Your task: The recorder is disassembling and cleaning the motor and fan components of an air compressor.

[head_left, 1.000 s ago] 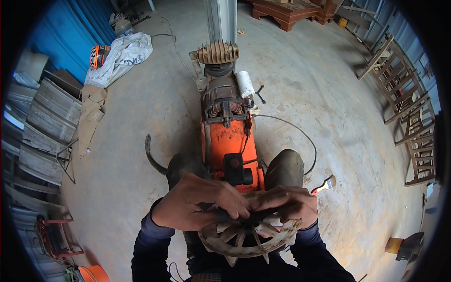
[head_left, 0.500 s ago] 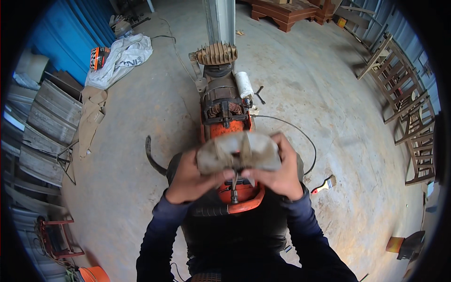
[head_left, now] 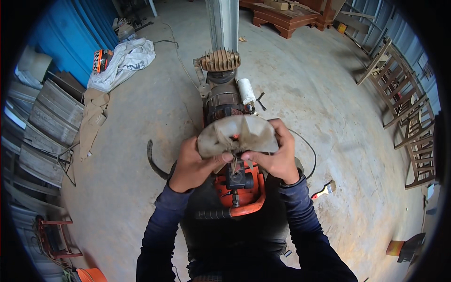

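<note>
A dirty, off-white plastic fan point(head_left: 257, 133) with upright blades is held between my two hands, above the orange air compressor point(head_left: 256, 197). My left hand point(head_left: 193, 167) closes on its left rim, thumb at the near edge by the middle. Gripping the right side is my right hand point(head_left: 283, 157), its thumb also near the middle. Beneath the fan, the compressor's black pressure switch point(head_left: 237, 176) and curved handle show. Farther away are the motor point(head_left: 223, 99) and the rusty finned cylinder point(head_left: 220, 61). Part of the compressor's middle is hidden behind the fan.
A paintbrush point(head_left: 324, 190) lies on the concrete floor to my right. A dark three-armed wrench point(head_left: 261, 101) lies beyond the white canister point(head_left: 245, 91). Wooden chair frames point(head_left: 399, 87) line the right wall. A white sack point(head_left: 134, 58) sits at the far left, and a metal post point(head_left: 223, 26) stands ahead.
Both hands have moved the fan slightly away from me and tilted it, so its blades show more plainly. The pressure switch beneath it is now more exposed.
</note>
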Demonstrator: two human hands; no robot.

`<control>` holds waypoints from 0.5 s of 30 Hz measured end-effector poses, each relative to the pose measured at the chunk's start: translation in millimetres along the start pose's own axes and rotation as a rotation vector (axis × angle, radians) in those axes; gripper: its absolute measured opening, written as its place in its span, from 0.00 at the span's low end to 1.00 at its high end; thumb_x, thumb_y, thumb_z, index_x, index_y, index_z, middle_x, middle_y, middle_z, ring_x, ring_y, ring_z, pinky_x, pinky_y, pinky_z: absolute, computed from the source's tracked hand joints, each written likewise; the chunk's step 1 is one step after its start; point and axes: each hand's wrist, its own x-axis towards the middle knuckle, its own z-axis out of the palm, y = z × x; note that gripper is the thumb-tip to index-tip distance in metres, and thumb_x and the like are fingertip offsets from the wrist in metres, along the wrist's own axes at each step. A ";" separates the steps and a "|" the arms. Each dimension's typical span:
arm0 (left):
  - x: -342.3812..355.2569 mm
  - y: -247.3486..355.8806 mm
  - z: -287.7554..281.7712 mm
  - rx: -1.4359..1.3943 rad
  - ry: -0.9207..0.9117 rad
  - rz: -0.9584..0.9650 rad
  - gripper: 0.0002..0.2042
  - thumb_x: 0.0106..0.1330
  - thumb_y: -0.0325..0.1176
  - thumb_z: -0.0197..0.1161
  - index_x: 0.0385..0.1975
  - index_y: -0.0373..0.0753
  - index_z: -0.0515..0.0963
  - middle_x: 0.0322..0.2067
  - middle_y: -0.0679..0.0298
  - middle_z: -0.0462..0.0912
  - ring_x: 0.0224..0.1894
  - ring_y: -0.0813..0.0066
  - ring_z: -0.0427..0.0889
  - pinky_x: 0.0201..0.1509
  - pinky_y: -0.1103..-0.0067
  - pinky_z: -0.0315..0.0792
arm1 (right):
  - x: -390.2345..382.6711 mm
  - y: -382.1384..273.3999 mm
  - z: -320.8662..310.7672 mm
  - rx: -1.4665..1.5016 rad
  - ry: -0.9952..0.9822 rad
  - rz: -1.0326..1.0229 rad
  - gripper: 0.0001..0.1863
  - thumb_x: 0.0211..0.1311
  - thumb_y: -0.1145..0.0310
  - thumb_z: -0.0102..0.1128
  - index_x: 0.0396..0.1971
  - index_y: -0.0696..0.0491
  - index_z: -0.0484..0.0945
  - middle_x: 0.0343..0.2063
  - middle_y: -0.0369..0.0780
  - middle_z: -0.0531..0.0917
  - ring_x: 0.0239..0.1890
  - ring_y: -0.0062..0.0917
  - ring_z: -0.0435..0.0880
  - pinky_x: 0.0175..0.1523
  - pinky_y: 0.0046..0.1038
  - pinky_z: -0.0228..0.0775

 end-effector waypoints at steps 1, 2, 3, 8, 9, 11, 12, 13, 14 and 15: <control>2.6 7.1 -3.9 0.231 -0.041 0.169 0.20 0.58 0.26 0.71 0.51 0.33 0.79 0.43 0.60 0.85 0.42 0.72 0.83 0.49 0.76 0.76 | 1.9 1.6 -3.5 -0.001 0.001 0.002 0.26 0.42 0.75 0.80 0.41 0.57 0.74 0.39 0.38 0.83 0.43 0.24 0.81 0.50 0.29 0.73; 5.8 12.9 -8.3 0.462 -0.081 0.337 0.20 0.55 0.24 0.71 0.50 0.34 0.79 0.43 0.59 0.85 0.42 0.68 0.83 0.49 0.75 0.76 | 6.3 4.8 -8.7 -0.113 -0.049 -0.197 0.24 0.42 0.75 0.78 0.39 0.57 0.74 0.39 0.40 0.83 0.43 0.27 0.82 0.49 0.30 0.74; 7.3 15.8 -11.8 0.696 -0.119 0.504 0.21 0.52 0.21 0.70 0.49 0.35 0.80 0.42 0.59 0.85 0.42 0.65 0.83 0.49 0.75 0.76 | 10.6 9.0 -12.3 -0.222 -0.102 -0.397 0.22 0.43 0.75 0.77 0.36 0.56 0.74 0.40 0.42 0.84 0.42 0.31 0.82 0.49 0.31 0.75; 23.9 -52.2 -25.8 0.773 -0.178 0.647 0.25 0.43 0.15 0.67 0.45 0.37 0.83 0.45 0.61 0.85 0.47 0.57 0.82 0.51 0.71 0.76 | -3.3 82.1 -10.7 -0.485 -0.146 -0.690 0.16 0.43 0.73 0.73 0.30 0.56 0.73 0.42 0.48 0.84 0.43 0.43 0.84 0.47 0.36 0.78; 22.6 -70.8 -24.2 0.747 -0.135 0.615 0.25 0.42 0.14 0.66 0.46 0.37 0.82 0.45 0.60 0.85 0.47 0.56 0.81 0.52 0.71 0.76 | -6.4 92.5 -13.1 -0.493 -0.146 -0.692 0.16 0.43 0.73 0.73 0.30 0.56 0.73 0.42 0.48 0.84 0.43 0.43 0.84 0.47 0.36 0.78; 17.5 -89.3 -24.5 0.709 -0.050 0.538 0.27 0.42 0.11 0.63 0.46 0.36 0.82 0.46 0.59 0.85 0.49 0.56 0.81 0.53 0.70 0.75 | -10.0 103.1 -8.1 -0.511 -0.111 -0.683 0.15 0.46 0.72 0.73 0.30 0.56 0.73 0.42 0.47 0.84 0.44 0.43 0.84 0.46 0.37 0.79; 18.1 -91.9 -27.8 0.709 -0.050 0.537 0.27 0.42 0.11 0.63 0.46 0.36 0.82 0.46 0.59 0.85 0.49 0.56 0.81 0.53 0.70 0.75 | -11.6 106.4 -6.4 -0.521 -0.094 -0.677 0.15 0.47 0.72 0.72 0.30 0.56 0.73 0.42 0.47 0.84 0.44 0.43 0.85 0.46 0.37 0.79; 21.2 -90.5 -30.9 0.718 -0.070 0.531 0.27 0.42 0.11 0.63 0.47 0.36 0.82 0.46 0.59 0.84 0.49 0.56 0.80 0.54 0.70 0.75 | -10.4 107.7 -6.1 -0.522 -0.096 -0.679 0.15 0.47 0.72 0.72 0.30 0.56 0.73 0.42 0.47 0.84 0.44 0.43 0.85 0.46 0.37 0.79; 24.3 -88.9 -33.9 0.727 -0.090 0.526 0.27 0.42 0.11 0.62 0.47 0.36 0.81 0.47 0.59 0.83 0.50 0.56 0.80 0.54 0.69 0.75 | -9.0 108.6 -6.6 -0.533 -0.117 -0.683 0.15 0.47 0.71 0.73 0.30 0.56 0.73 0.42 0.47 0.84 0.44 0.43 0.85 0.45 0.37 0.79; 26.7 -87.4 -35.7 0.736 -0.111 0.520 0.28 0.42 0.11 0.62 0.48 0.36 0.81 0.48 0.58 0.83 0.51 0.56 0.80 0.55 0.69 0.75 | -7.5 109.3 -7.2 -0.543 -0.139 -0.687 0.16 0.47 0.70 0.73 0.30 0.56 0.73 0.42 0.47 0.84 0.44 0.43 0.85 0.45 0.37 0.79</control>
